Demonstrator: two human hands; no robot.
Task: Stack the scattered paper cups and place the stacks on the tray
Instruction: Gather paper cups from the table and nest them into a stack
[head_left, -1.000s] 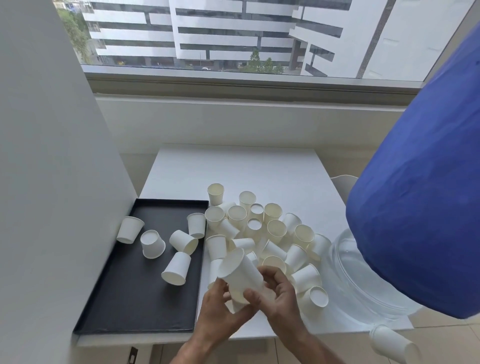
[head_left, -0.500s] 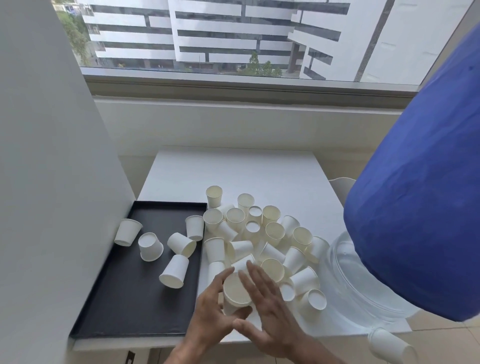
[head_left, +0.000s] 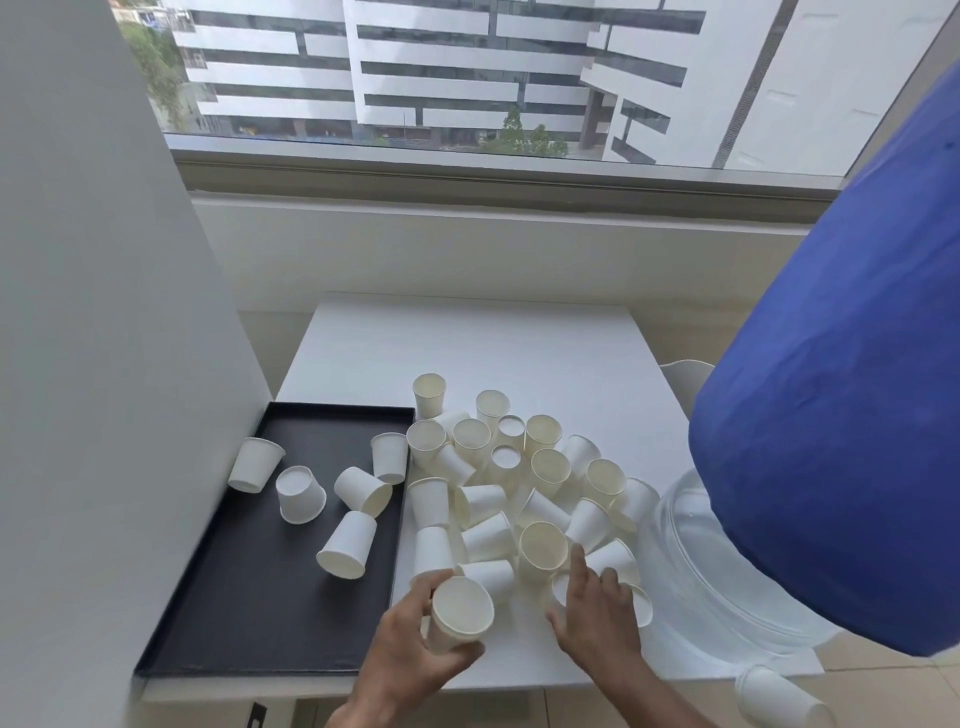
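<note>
Several white paper cups (head_left: 519, 483) lie scattered in a heap on the white table (head_left: 467, 353), some upright, some on their sides. A black tray (head_left: 234, 613) sits at the left with several loose cups (head_left: 358, 491) on it. My left hand (head_left: 410, 654) is wrapped around an upright cup stack (head_left: 460, 613) near the table's front edge. My right hand (head_left: 597, 618) rests with fingers spread on a cup (head_left: 563, 590) at the heap's near right side; whether it grips it is unclear.
A clear plastic container (head_left: 727, 582) stands on the table's right, under a big blue shape (head_left: 841, 441). One cup (head_left: 779, 701) lies on the floor at the bottom right. A grey wall (head_left: 104, 312) borders the tray on the left. A window runs along the back.
My two hands have parted: the left one drew the cup stack toward the front left, while the right one moved right onto a cup in the heap.
</note>
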